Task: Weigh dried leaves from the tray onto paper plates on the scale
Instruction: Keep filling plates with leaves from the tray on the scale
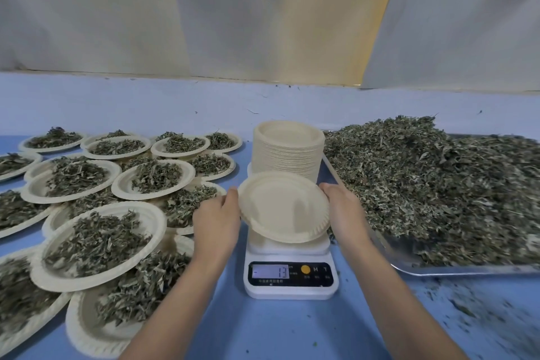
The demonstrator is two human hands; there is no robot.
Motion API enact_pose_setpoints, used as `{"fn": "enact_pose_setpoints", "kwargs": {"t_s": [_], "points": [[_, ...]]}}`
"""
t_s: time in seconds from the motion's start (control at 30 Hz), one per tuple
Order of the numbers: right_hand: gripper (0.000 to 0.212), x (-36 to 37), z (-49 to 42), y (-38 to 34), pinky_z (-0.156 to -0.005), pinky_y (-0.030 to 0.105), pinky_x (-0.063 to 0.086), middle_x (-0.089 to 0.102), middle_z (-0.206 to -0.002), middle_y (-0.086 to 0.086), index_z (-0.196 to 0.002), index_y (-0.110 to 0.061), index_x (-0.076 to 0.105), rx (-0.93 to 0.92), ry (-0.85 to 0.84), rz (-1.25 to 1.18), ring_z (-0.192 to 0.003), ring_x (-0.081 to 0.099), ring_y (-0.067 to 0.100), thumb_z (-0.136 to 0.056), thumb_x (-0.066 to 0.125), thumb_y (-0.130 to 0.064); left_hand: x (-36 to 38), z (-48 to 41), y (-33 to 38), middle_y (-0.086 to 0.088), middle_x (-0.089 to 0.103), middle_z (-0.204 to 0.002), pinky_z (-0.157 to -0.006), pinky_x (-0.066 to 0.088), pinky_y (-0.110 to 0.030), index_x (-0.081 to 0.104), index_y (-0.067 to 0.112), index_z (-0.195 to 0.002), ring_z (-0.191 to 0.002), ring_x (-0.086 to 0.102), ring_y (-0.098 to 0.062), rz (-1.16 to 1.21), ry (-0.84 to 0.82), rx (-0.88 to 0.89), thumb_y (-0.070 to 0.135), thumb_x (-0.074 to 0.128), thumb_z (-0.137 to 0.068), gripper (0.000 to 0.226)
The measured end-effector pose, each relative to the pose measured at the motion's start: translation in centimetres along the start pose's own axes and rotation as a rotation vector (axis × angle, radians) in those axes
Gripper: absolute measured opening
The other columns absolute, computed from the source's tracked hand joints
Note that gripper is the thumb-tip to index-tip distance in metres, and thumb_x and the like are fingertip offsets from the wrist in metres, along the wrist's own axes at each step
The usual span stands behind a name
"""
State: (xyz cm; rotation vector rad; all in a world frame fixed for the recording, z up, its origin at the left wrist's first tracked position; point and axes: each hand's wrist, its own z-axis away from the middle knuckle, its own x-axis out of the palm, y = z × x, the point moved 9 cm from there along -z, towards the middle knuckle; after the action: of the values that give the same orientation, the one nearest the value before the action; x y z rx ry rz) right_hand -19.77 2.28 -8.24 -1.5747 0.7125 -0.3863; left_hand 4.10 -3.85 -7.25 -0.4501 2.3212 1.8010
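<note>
An empty paper plate (283,206) hangs tilted just above the white scale (290,275), whose display reads 13. My left hand (217,221) grips the plate's left rim and my right hand (342,209) grips its right rim. Behind the plate stands a tall stack of empty paper plates (287,149). To the right, a metal tray (438,270) carries a large heap of dried leaves (432,184).
Several paper plates heaped with dried leaves (96,238) overlap each other across the left of the blue table (263,330). Leaf crumbs lie scattered at the front right. A pale curtain hangs behind the table's far edge.
</note>
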Motion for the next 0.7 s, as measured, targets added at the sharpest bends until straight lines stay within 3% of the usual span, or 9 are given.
{"fn": "enact_pose_setpoints", "kwargs": {"t_s": [0.07, 0.1, 0.23, 0.33, 0.4, 0.47, 0.53, 0.6, 0.7], "points": [[0.023, 0.3, -0.2, 0.4, -0.074, 0.029, 0.039, 0.062, -0.093, -0.003, -0.091, -0.018, 0.066, 0.015, -0.02, 0.03, -0.091, 0.053, 0.017, -0.095, 0.045, -0.025, 0.2, -0.1, -0.4, -0.002, 0.038, -0.039, -0.05, 0.026, -0.033, 0.032, 0.011, -0.041, -0.046, 0.038, -0.023, -0.056, 0.002, -0.009, 0.025, 0.045, -0.097, 0.06], [0.022, 0.4, -0.3, 0.6, -0.078, 0.03, 0.037, 0.06, -0.09, -0.004, -0.086, -0.02, 0.065, 0.011, -0.027, 0.028, -0.09, 0.051, 0.018, -0.095, 0.044, -0.024, 0.4, -0.1, -0.9, 0.0, 0.036, -0.038, -0.05, 0.026, -0.033, 0.031, 0.013, -0.04, -0.045, 0.038, -0.023, -0.069, -0.007, -0.03, 0.024, 0.045, -0.097, 0.059], [0.033, 0.8, -0.6, 1.1, -0.067, 0.032, 0.03, 0.048, -0.074, -0.002, -0.063, -0.025, 0.041, -0.005, -0.05, 0.079, -0.078, 0.043, 0.019, -0.095, 0.041, -0.02, 1.0, -0.3, -2.9, -0.015, 0.056, -0.054, -0.055, 0.037, -0.036, 0.042, 0.007, -0.048, -0.068, 0.062, -0.038, -0.061, -0.039, -0.108, 0.02, 0.043, -0.094, 0.049], [0.034, 1.1, -0.7, 1.5, -0.069, 0.032, 0.031, 0.048, -0.073, 0.001, -0.062, -0.022, 0.041, -0.007, -0.065, 0.091, -0.073, 0.043, 0.02, -0.096, 0.039, -0.019, 1.1, -0.2, -3.1, -0.024, 0.066, -0.072, -0.069, 0.046, -0.041, 0.052, -0.001, -0.055, -0.075, 0.063, -0.038, -0.063, -0.044, -0.122, 0.018, 0.042, -0.094, 0.044], [0.034, 1.1, -0.7, 1.4, -0.064, 0.031, 0.03, 0.045, -0.069, -0.004, -0.061, -0.025, 0.04, -0.022, -0.051, 0.078, -0.068, 0.041, 0.017, -0.095, 0.039, -0.02, 1.0, -0.2, -3.0, -0.02, 0.065, -0.069, -0.066, 0.044, -0.04, 0.051, -0.002, -0.057, -0.072, 0.061, -0.036, -0.083, -0.039, -0.099, 0.017, 0.041, -0.094, 0.042], [0.024, 0.5, -0.7, 1.2, -0.066, 0.03, 0.032, 0.049, -0.075, -0.01, -0.075, -0.025, 0.049, -0.027, -0.01, 0.068, -0.072, 0.045, 0.011, -0.096, 0.04, -0.022, 0.8, -0.1, -2.4, -0.011, 0.054, -0.057, -0.057, 0.035, -0.036, 0.042, 0.004, -0.054, -0.061, 0.053, -0.03, -0.112, -0.021, -0.048, 0.014, 0.04, -0.093, 0.041], [0.014, -0.4, -0.8, 0.9, -0.079, 0.027, 0.033, 0.054, -0.091, -0.013, -0.097, -0.026, 0.056, -0.036, 0.036, 0.067, -0.088, 0.049, 0.008, -0.098, 0.041, -0.024, 0.4, 0.1, -1.2, -0.002, 0.04, -0.052, -0.051, 0.025, -0.034, 0.033, 0.012, -0.053, -0.056, 0.039, -0.022, -0.14, 0.02, 0.034, 0.011, 0.041, -0.093, 0.041], [0.024, -1.3, -1.0, 0.5, -0.084, 0.026, 0.034, 0.056, -0.106, -0.008, -0.115, -0.021, 0.059, -0.056, 0.075, 0.105, -0.098, 0.049, 0.01, -0.099, 0.041, -0.025, 0.3, 0.2, 0.1, -0.003, 0.043, -0.055, -0.052, 0.028, -0.036, 0.041, 0.013, -0.055, -0.059, 0.039, -0.024, -0.154, 0.049, 0.134, 0.01, 0.041, -0.093, 0.038], [0.03, -3.1, -1.7, -0.1, -0.07, 0.021, 0.038, 0.057, -0.104, -0.009, -0.124, -0.017, 0.056, -0.083, 0.135, 0.17, -0.085, 0.052, 0.003, -0.099, 0.04, -0.023, 0.9, 0.6, 1.7, -0.009, 0.068, -0.094, -0.078, 0.041, -0.034, 0.069, 0.003, -0.098, -0.09, 0.058, -0.025, -0.134, 0.051, 0.212, 0.014, 0.043, -0.096, 0.028]]}}
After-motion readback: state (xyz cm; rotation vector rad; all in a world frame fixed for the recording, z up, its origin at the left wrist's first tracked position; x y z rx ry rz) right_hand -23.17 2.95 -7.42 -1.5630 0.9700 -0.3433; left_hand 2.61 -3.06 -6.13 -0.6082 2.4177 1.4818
